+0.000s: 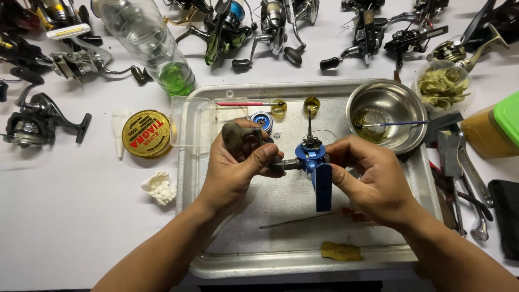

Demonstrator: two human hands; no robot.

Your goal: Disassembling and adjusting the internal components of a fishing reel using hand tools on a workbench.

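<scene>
We hold a blue reel part between both hands above the metal tray. Our left hand is closed in a grip on a grey-brown knob at the part's left end, thumb pressed along the short shaft that runs rightward into the blue body. Our right hand closes its grip on the blue body from the right side, fingertips pinching near the hub. So the shaft's long axis lies left to right between the two grips, while the blue arm hangs straight down toward us and a thin pin stands up away from us. Both hands touch the piece; the right one is nearer the hub.

In the tray lie a small blue spool, two small yellowish cups, a red-tipped pick and a yellow scrap. A steel bowl sits on the tray's far right corner with a little yellowish liquid and a blue-handled brush resting in it. On the tabletop, a clear bottle holds green liquid at its lower end, and a clear tub holds crumpled yellowish wads. Many reels lie around the far edge.
</scene>
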